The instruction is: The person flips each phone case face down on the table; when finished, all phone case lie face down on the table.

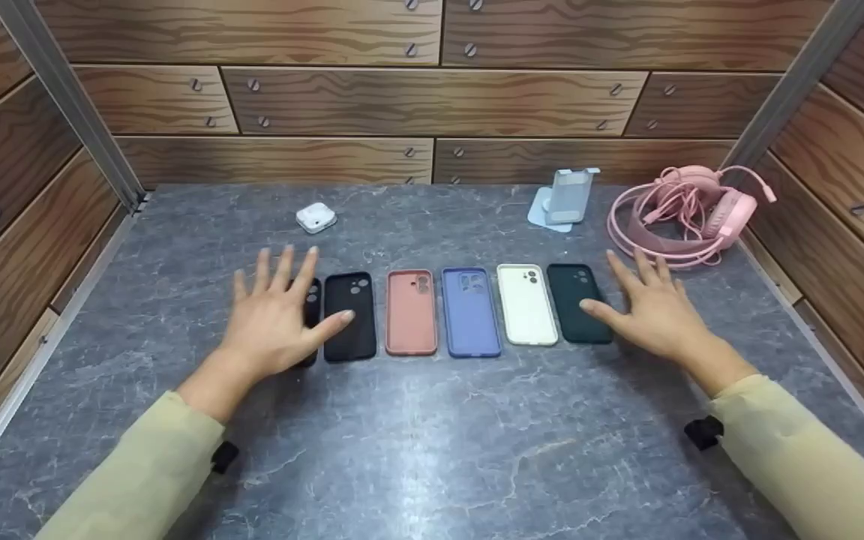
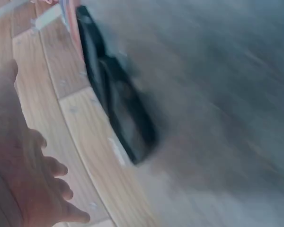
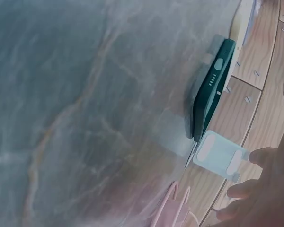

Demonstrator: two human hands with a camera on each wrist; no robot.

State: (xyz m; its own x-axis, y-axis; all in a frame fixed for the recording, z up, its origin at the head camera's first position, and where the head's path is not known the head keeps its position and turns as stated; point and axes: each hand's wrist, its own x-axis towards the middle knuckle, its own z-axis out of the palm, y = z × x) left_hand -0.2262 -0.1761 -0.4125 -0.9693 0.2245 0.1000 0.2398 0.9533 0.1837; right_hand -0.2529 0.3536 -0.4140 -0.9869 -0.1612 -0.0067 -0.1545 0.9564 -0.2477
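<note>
Several phone cases lie in a row across the table. My left hand (image 1: pixel 267 326), fingers spread, hovers over the left end, partly covering a black case (image 1: pixel 313 300) and overlapping a second black case (image 1: pixel 349 330). Rightward come a pink case (image 1: pixel 411 315), a blue-purple case (image 1: pixel 471 315) and a white case (image 1: pixel 527 307). At the right end is a dark green case (image 1: pixel 578 304), with my right hand (image 1: pixel 653 311) spread beside it, thumb overlapping its edge. Both hands hold nothing. The right wrist view shows the green case (image 3: pixel 213 90) side-on.
A small white earbud case (image 1: pixel 316 217) sits at the back left. Toward the back right stand a light blue phone stand (image 1: pixel 568 199) and pink headphones (image 1: pixel 728 217) with a coiled cable. Wood-patterned panels (image 1: pixel 432 101) enclose the grey marbled table (image 1: pixel 417 450) on three sides.
</note>
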